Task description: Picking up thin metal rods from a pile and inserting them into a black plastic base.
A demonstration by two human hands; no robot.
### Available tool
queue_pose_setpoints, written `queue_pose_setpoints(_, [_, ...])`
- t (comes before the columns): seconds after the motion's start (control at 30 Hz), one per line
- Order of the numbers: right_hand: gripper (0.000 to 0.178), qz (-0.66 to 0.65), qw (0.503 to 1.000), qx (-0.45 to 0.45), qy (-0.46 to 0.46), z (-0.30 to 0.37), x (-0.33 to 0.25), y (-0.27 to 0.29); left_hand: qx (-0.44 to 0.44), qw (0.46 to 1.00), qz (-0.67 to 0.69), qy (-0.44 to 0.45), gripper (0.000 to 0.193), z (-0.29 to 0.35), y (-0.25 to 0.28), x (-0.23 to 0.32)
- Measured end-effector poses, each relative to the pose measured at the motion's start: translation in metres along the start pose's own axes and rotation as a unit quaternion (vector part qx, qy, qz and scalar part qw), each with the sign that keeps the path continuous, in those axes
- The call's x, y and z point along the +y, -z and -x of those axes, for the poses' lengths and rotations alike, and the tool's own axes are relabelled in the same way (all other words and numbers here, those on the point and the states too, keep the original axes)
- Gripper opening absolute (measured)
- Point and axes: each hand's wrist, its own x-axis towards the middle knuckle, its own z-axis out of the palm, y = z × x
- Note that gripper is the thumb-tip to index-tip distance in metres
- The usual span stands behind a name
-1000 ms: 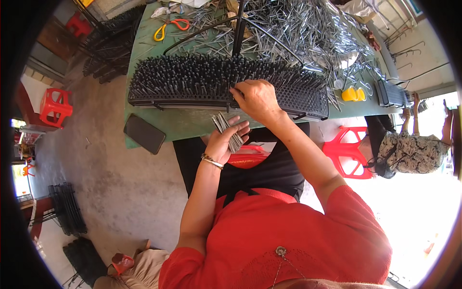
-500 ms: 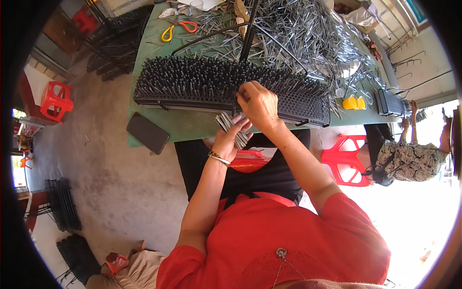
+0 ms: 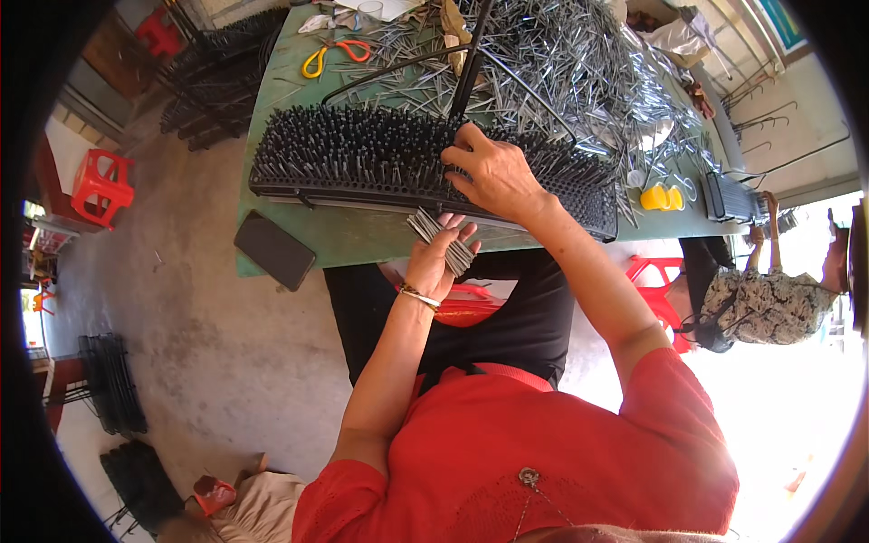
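Grasping a bundle of thin grey metal strips (image 3: 459, 257), the left hand (image 3: 433, 258) is turned palm up just in front of the counter's near edge, its thumb laid across the strips. The right hand (image 3: 496, 176) hangs over a long black perforated block (image 3: 561, 204) with its fingers bent; I cannot tell whether a strip is pinched between them. The block lies along the near edge of the green counter (image 3: 362, 224), dense with upright dark pins on its left, while holes show along its front right. Behind it rises a black metal stand (image 3: 468, 77).

Left of the block, a dark phone (image 3: 274, 251) lies with one corner jutting past the edge. Farther back are scissors (image 3: 331, 44) with yellow and orange handles, and a wide heap of loose strips (image 3: 588, 72). Yellow cups (image 3: 654, 198) sit at the right.

Beyond, a co-worker in a patterned shirt (image 3: 765, 294) reaches toward another black block (image 3: 724, 195). A red stool (image 3: 101, 188) stands on the floor at far left.
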Motion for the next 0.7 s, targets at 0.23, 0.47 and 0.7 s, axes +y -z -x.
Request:
queue_pose_setpoints(0.23, [0.022, 0.014, 0.995, -0.033, 0.093, -0.012, 0.014, 0.01, 0.002, 1.0, 0.015, -0.014, 0.044, -0.002, 0.006, -0.011])
queue_pose_setpoints(0.47, [0.013, 0.045, 0.976, -0.104, 0.187, -0.024, 0.022, 0.013, -0.014, 0.998, 0.058, -0.007, 0.04, -0.003, 0.005, -0.012])
queue_pose_setpoints(0.7, [0.015, 0.029, 0.979, -0.107, 0.17, -0.038, 0.027, 0.026, -0.005, 0.996, -0.076, 0.04, 0.037, 0.013, 0.001, 0.003])
